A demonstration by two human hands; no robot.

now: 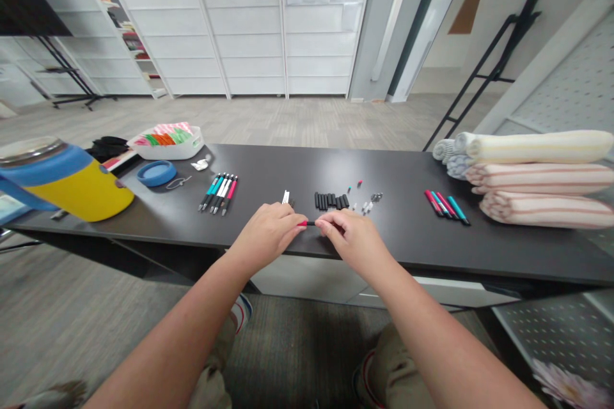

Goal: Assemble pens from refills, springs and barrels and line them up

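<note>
Red-and-black pen piece [303,223], seen from the head view, is by the front edge of a dark tabletop [407,230]. Grey carpet [268,118] runs behind it to white panelled cabinets [249,25]; rolled towels [542,172] are stacked at the table's right end, with a white basket [167,151] toward the left. Between the two hands spans the piece: the left hand [269,233] pinches its red end, while the right hand [352,235] grasps the dark end in its fingertips. Black tubes [330,201] lie just beyond the right hand.
</note>
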